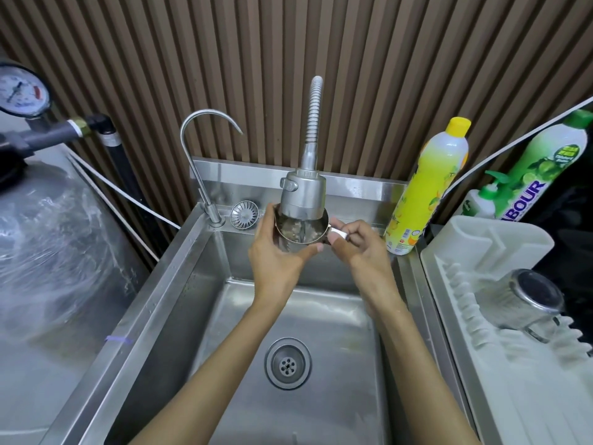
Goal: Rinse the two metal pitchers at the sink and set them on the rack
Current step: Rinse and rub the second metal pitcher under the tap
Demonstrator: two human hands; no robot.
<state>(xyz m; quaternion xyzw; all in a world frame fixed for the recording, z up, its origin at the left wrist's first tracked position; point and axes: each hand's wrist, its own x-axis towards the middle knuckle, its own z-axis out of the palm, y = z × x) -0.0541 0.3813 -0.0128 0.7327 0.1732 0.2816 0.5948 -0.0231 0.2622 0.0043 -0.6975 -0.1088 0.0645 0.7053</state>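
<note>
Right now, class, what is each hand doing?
Left hand: holds the small shiny metal pitcher by its body.
Right hand: pinches that pitcher's handle.

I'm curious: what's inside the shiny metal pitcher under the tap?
Water splashes inside the shiny metal pitcher from the silver spray faucet head. Splashing hides its bottom.

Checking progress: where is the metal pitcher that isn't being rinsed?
Head view, right side: the shiny metal pitcher rests tilted on the white plastic rack, right of the steel sink.
</note>
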